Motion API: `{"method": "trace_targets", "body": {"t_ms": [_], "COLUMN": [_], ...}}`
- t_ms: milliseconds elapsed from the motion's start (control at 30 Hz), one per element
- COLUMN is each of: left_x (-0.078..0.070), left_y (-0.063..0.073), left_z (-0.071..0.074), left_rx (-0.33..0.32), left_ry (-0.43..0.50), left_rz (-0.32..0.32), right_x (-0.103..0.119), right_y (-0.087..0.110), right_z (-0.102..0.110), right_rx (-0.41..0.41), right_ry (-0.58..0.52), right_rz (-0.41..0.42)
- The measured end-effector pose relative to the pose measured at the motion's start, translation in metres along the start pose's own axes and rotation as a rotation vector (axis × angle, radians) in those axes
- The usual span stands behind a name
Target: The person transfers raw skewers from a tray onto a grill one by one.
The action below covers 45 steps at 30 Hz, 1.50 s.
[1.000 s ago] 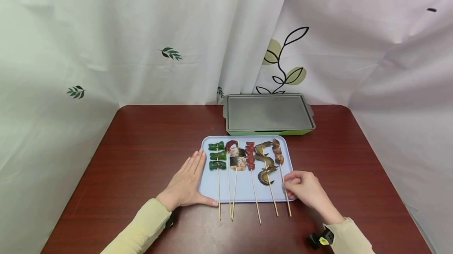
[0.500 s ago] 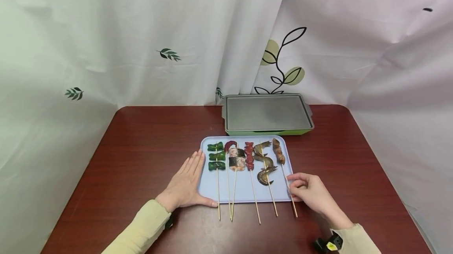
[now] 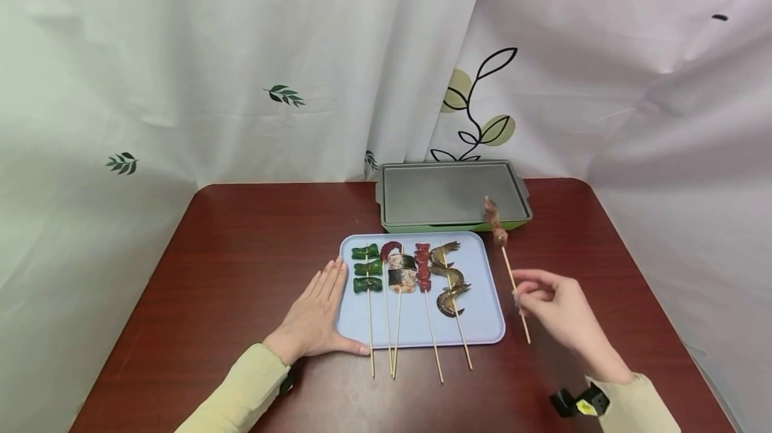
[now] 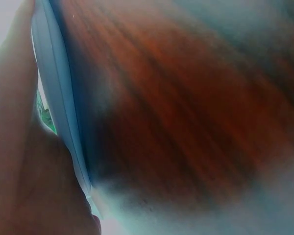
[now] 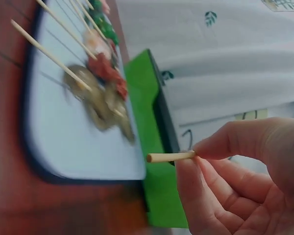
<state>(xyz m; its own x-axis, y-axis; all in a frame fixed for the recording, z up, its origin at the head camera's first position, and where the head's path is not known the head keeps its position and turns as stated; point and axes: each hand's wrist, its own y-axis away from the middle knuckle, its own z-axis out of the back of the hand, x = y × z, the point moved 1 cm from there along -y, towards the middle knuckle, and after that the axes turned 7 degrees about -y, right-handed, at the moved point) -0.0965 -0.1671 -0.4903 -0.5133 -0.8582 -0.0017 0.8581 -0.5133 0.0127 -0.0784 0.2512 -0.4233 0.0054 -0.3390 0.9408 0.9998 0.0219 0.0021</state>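
My right hand (image 3: 557, 309) pinches the wooden stick (image 5: 169, 157) of a brown meat skewer (image 3: 495, 220) between thumb and fingers. The skewer is raised beside the tray's right edge, its meat end overlapping the griddle's front right corner in the head view. Straight fingers of my left hand (image 3: 316, 316) rest along the left edge of a pale blue tray (image 3: 482, 322), thumb at the front edge. On the tray lie a green pepper skewer (image 3: 367, 269), a dark red tentacle skewer (image 3: 390, 250), a black-and-white chunk skewer (image 3: 402, 272), a red meat skewer (image 3: 423, 269) and a shrimp skewer (image 3: 449, 279).
A grey flat griddle (image 3: 446, 192) with a green base stands behind the tray at the back of the brown table (image 3: 241, 252). White curtains (image 3: 271, 37) with leaf prints hang behind and at both sides. Several skewer sticks jut past the tray's front edge.
My right hand has lifted the brown meat skewer off the tray and carried it right and away from me. My left hand has stayed at the tray's left edge.
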Motion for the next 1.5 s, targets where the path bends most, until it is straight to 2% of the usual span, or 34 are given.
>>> {"method": "trace_targets", "body": {"t_ms": [167, 367, 633, 800, 1267, 1367, 1500], "left_x": [-0.001, -0.001, -0.001, -0.001, -0.001, 0.000, 0.000], "left_y": [0.000, 0.001, 0.001, 0.001, 0.001, 0.001, 0.000], "left_z": [0.000, -0.001, -0.003, -0.003, -0.001, -0.001, -0.001], "left_rx": [-0.005, -0.008, -0.006, -0.007, -0.004, -0.001, 0.002], "left_ry": [0.014, 0.025, 0.029, 0.024, 0.022, 0.024, 0.026], "left_rz": [0.002, 0.007, 0.007, 0.005, 0.004, 0.005, 0.006], "right_x": [0.008, 0.009, 0.001, -0.005, -0.004, -0.001, 0.006], "right_y": [-0.028, -0.064, -0.099, -0.106, -0.113, -0.111, -0.105], "right_z": [0.015, 0.031, 0.044, 0.046, 0.050, 0.051, 0.054], "right_rx": [-0.031, -0.049, -0.015, 0.022, 0.027, 0.007, -0.065], "right_ry": [0.095, 0.119, 0.199, 0.217, 0.241, 0.261, 0.300], "right_rz": [0.027, 0.020, -0.074, -0.102, -0.124, -0.101, -0.050]}}
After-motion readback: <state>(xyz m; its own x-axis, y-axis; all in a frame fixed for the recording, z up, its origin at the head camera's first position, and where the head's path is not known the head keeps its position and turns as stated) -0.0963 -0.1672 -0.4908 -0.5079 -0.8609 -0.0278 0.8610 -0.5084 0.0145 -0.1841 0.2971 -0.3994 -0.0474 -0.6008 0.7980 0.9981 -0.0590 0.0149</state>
